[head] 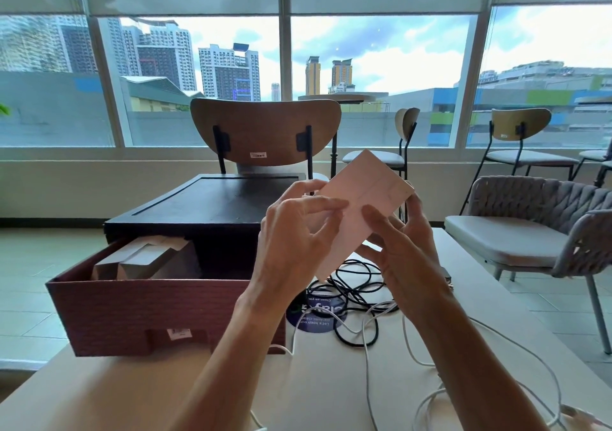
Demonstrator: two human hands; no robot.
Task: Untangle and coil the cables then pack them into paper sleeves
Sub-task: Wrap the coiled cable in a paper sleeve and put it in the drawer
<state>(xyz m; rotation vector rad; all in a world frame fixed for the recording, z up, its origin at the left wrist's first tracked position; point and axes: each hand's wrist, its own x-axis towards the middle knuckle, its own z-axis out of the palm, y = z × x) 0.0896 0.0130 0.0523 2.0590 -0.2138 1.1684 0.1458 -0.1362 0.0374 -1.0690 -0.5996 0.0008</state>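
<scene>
One paper sleeve (359,212) between two hands.

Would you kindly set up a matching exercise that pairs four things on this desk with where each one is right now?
Things:
1. paper sleeve
2. black cable
3. white cable
4. spare sleeves

Places:
A. trailing loose across the table's near right part
B. inside the open red drawer
C. held up in both hands
D. tangled on the table under the hands

Pairs: 1-C, 2-D, 3-A, 4-B

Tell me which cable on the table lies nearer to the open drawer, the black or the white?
The black cable, tangled beside the drawer; the white cable trails mostly toward the person.
</scene>
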